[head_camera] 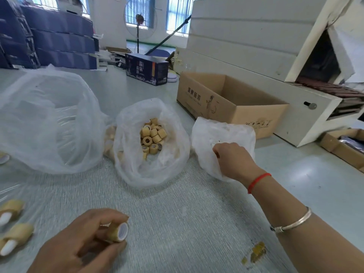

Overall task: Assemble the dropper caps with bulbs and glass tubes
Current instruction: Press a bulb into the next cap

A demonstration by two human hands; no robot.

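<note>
Reaching into a small white bag (222, 133) at right, the right hand (232, 160) had its fingers hidden inside, grasp unclear. The left hand (82, 241) gripped a tan dropper cap (118, 232) at the near edge. Two finished caps with white bulbs (11, 229) lay near left; many bare caps (152, 135) waited in the centre bag. A pale mat (177, 203) covered the floor; a cardboard box (226, 99) sat far right.

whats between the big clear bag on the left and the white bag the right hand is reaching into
In the head view, an open plastic bag of tan caps sits between the big clear bag and the white bag at the right hand.
</note>
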